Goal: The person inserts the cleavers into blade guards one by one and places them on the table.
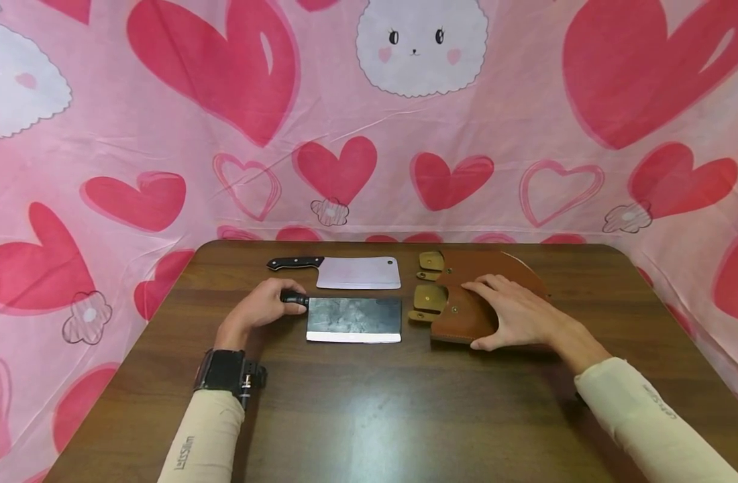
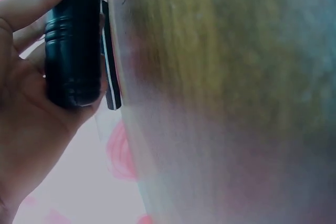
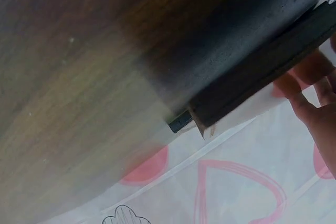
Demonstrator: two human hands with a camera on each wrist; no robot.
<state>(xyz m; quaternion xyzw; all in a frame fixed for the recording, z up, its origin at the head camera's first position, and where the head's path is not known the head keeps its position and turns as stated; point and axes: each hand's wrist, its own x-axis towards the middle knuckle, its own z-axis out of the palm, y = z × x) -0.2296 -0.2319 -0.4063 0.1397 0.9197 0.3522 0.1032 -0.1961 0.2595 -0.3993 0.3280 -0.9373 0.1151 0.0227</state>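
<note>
In the head view my left hand (image 1: 263, 305) grips the black handle (image 1: 293, 298) of a dark-bladed cleaver (image 1: 353, 315), which lies flat with its bright edge facing me. The left wrist view shows the ridged handle (image 2: 73, 40) between thumb and fingers. My right hand (image 1: 520, 312) spans a brown leather sheath (image 1: 456, 322), thumb at its near edge and fingers over its top. In the right wrist view the sheath's thick dark edge (image 3: 262, 69) shows beside the fingers; part of their hold is hidden.
A second cleaver (image 1: 359, 272) with a pale blade and black riveted handle lies behind the first. Another brown sheath (image 1: 480, 261) with brass-coloured strap ends lies behind the held one. Beyond the wooden table (image 1: 369, 416) hangs a pink heart-printed cloth (image 1: 369, 121).
</note>
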